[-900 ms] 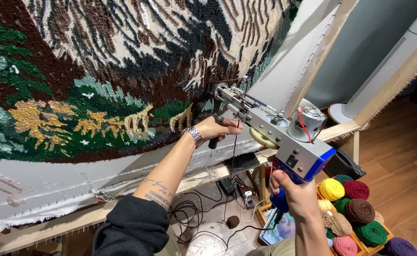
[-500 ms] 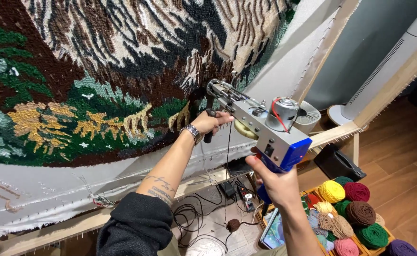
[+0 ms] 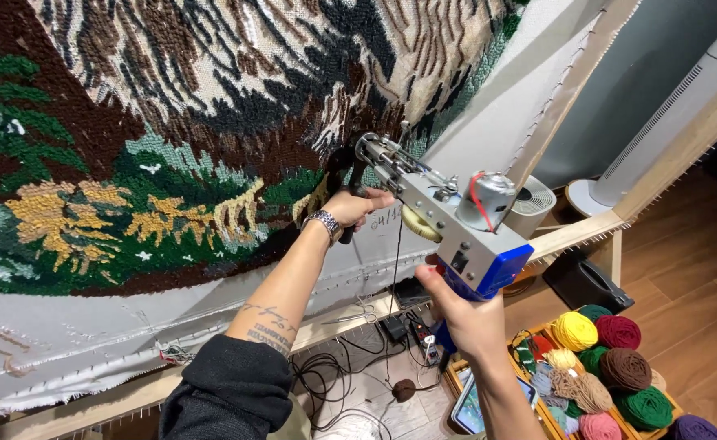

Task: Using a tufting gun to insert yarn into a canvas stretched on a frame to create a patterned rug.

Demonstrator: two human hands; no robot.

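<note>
- Right hand [image 3: 464, 314]: fingers wrapped tight round the blue pistol grip at the rear of the grey metal tufting gun [image 3: 444, 216], carrying its weight from below.
- Left hand [image 3: 357, 205]: fist closed on the gun's black front handle, wrist bent up, metal watch [image 3: 326, 222] showing; this grip likely steers the nose.
- Gun sits between both hands, tilted up-left, needle end touching the stretched cloth.
- Tufted rug [image 3: 195, 130]: brown, cream, green and yellow pile on grey backing cloth pinned to a wooden frame [image 3: 619, 216], so the surface stays taut.
- Dark yarn strand [image 3: 397, 269] hangs slack from the gun to the floor.
- Lower right: crate of coloured yarn balls [image 3: 611, 363], within reach. Behind it, a white tower fan [image 3: 668, 114].
</note>
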